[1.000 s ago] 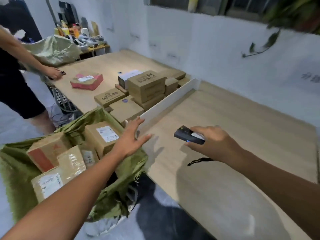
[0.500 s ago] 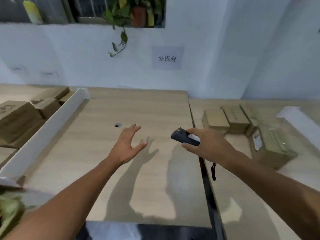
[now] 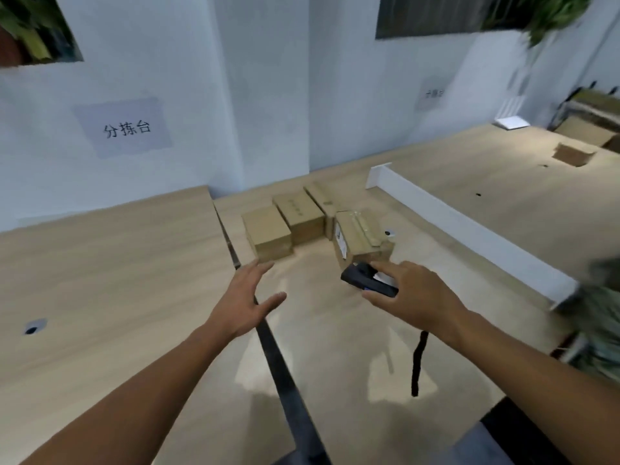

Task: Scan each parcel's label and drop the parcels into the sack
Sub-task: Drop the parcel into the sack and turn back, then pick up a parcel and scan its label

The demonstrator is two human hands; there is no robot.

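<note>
the labelled parcel [image 3: 360,236] sits toward the back edge of the desk [image 3: 335,347], its taped top up and its white label [image 3: 340,239] on the side face turned left. that probably means it must be tipped or the scanner brought low to read it. three other parcels [image 3: 297,213] stand touching in a row just behind and left of it, close to the back edge and near the dark gap [image 3: 268,337] where this desk meets its neighbour. no labels show on them.

the right hand [image 3: 416,297] grips the black scanner [image 3: 369,281], fingers curled round its body, nose aimed at the labelled parcel and just in front of it. its strap [image 3: 416,364] hangs loose below the wrist. the left hand [image 3: 245,297] holds nothing, fingers spread wide, hovering over the gap, apparently ready to take a box once it is read.

a long white divider [image 3: 469,233] runs across the desk to the right, fencing the parcels into this bay. past its near end, at the desk's right edge, a blurred green shape is likely the sack [image 3: 600,317].
</note>
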